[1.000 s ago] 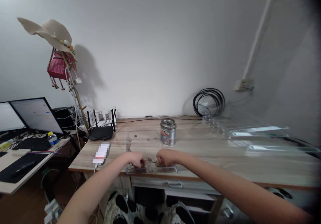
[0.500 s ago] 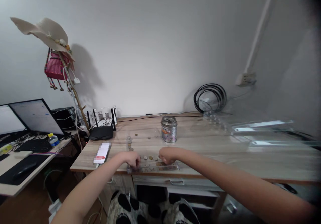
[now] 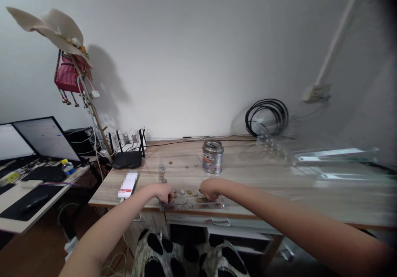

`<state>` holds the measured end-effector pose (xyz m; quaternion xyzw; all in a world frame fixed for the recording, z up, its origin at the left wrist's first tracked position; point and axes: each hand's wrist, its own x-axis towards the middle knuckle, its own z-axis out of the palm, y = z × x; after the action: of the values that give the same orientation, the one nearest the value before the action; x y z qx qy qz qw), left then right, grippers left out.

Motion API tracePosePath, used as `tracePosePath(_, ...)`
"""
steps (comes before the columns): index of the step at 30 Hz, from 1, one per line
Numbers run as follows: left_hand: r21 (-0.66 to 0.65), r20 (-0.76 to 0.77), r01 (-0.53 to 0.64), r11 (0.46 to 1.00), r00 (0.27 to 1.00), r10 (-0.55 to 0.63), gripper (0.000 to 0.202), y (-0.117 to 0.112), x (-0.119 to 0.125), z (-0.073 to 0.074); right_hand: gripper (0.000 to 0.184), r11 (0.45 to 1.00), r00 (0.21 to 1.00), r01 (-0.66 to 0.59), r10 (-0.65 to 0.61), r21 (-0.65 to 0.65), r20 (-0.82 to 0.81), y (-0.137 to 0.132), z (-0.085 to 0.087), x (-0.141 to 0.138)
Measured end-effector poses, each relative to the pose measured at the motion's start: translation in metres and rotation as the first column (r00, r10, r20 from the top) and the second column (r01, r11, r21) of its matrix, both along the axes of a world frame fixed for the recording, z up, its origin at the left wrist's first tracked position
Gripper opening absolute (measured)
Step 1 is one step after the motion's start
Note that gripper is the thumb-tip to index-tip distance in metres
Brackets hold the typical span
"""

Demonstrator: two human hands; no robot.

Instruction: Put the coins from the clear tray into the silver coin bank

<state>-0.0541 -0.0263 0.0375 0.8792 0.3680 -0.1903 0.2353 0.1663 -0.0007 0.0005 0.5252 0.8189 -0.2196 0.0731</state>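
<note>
Several coins (image 3: 182,192) lie spread in a clear plastic tray (image 3: 192,206) at the desk's front edge, with more along its left side. My left hand (image 3: 165,192) reaches into the tray's front left part, its fingers curled down among the coins. Near the front right corner, my right hand (image 3: 211,188) is bent over other coins with its fingers drawn together. What either set of fingertips holds is hidden. Just behind my right hand, a silver printed tin (image 3: 212,157) with a slot in its lid stands upright.
A phone (image 3: 128,185) lies left of the tray, before a black router (image 3: 127,160). A coil of black cable (image 3: 267,117) leans on the wall. A clear acrylic structure (image 3: 335,161) takes up the right side. A second desk (image 3: 18,223) with monitors adjoins at left.
The view has shifted slightly, so the desk items appear a little farther right and higher. Both hands stay low among the coins, with only small finger movement.
</note>
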Motion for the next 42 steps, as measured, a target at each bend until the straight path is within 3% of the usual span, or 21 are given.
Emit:
tracePosePath(5, -0.09, 0.045, -0.127, 0.988, 0.99, 0.132, 0.017, 0.003, -0.002, -0.005, 0.008, 0.981, 0.982, -0.028, 0.062, -0.19, 0.177, -0.004, 0.009, -0.001)
tracePosePath(7, -0.189, 0.114, -0.251, 0.949, 0.955, 0.275, 0.019, 0.003, -0.001, -0.007, 0.009, 0.977, 0.978, -0.034, 0.076, -0.212, 0.192, -0.006, 0.014, -0.003)
tracePosePath(8, -0.283, 0.214, -0.351, 0.893, 0.884, 0.415, 0.02, 0.002, 0.001, -0.008, 0.009, 0.976, 0.979, -0.037, 0.079, -0.214, 0.19, -0.006, 0.017, -0.003)
tracePosePath(9, -0.408, 0.338, -0.436, 0.802, 0.744, 0.577, 0.021, 0.002, 0.004, -0.009, 0.009, 0.977, 0.98, -0.04, 0.079, -0.208, 0.181, -0.006, 0.022, -0.003)
tracePosePath(10, -0.545, 0.443, -0.475, 0.691, 0.537, 0.718, 0.021, 0.001, 0.008, -0.01, 0.009, 0.98, 0.984, -0.042, 0.074, -0.194, 0.164, -0.005, 0.027, -0.002)
tracePosePath(11, -0.709, 0.51, -0.441, 0.55, 0.218, 0.832, 0.021, 0.001, 0.013, -0.011, 0.008, 0.984, 0.988, -0.041, 0.065, -0.171, 0.137, -0.004, 0.034, -0.001)
tracePosePath(12, -0.764, 0.531, -0.398, 0.508, 0.06, 0.845, 0.02, 0.001, 0.019, -0.012, 0.007, 0.989, 0.993, -0.04, 0.055, -0.143, 0.102, -0.002, 0.041, -0.001)
tracePosePath(16, -0.87, 0.481, -0.265, 0.417, -0.265, 0.836, 0.013, 0.003, 0.05, -0.013, 0.014, 0.998, 0.996, -0.053, 0.051, -0.022, -0.079, 0.005, 0.074, -0.007)
tracePosePath(20, -0.947, 0.315, -0.085, 0.308, -0.411, 0.855, 0.021, 0.0, 0.075, -0.013, 0.019, 0.995, 0.981, -0.065, 0.077, 0.072, -0.177, 0.004, 0.094, -0.028)
tracePosePath(22, -0.969, 0.142, 0.105, 0.225, -0.508, 0.85, 0.022, -0.004, 0.08, -0.012, 0.023, 0.988, 0.979, -0.034, 0.063, 0.148, -0.194, 0.002, 0.096, -0.036)
tracePosePath(25, -0.931, -0.092, 0.338, 0.14, -0.586, 0.805, 0.023, -0.009, 0.075, -0.01, 0.03, 0.955, 0.979, 0.056, 0.005, 0.293, -0.203, -0.005, 0.086, -0.038)
tracePosePath(27, -0.926, -0.107, 0.353, 0.137, -0.59, 0.8, 0.022, -0.011, 0.064, -0.008, 0.028, 0.94, 0.984, 0.077, -0.018, 0.332, -0.177, -0.012, 0.071, -0.035)
tracePosePath(31, -0.913, -0.105, 0.376, 0.157, -0.589, 0.801, 0.016, -0.013, 0.04, 0.001, 0.027, 0.949, 0.996, 0.038, -0.009, 0.313, -0.094, -0.026, 0.035, -0.028)
tracePosePath(34, -0.907, -0.114, 0.389, 0.163, -0.599, 0.792, 0.016, -0.016, 0.028, 0.006, 0.029, 0.957, 0.998, 0.042, -0.03, 0.287, -0.046, -0.029, 0.017, -0.025)
tracePosePath(38, -0.906, -0.145, 0.398, 0.146, -0.614, 0.776, 0.018, -0.02, 0.023, 0.007, 0.024, 0.978, 0.999, 0.034, -0.035, 0.206, 0.001, -0.024, 0.01, -0.024)
tracePosePath(42, -0.901, -0.165, 0.41, 0.141, -0.624, 0.764, 0.019, -0.027, 0.026, 0.002, 0.024, 0.985, 1.0, 0.0, -0.002, 0.174, 0.011, -0.018, 0.016, -0.018)
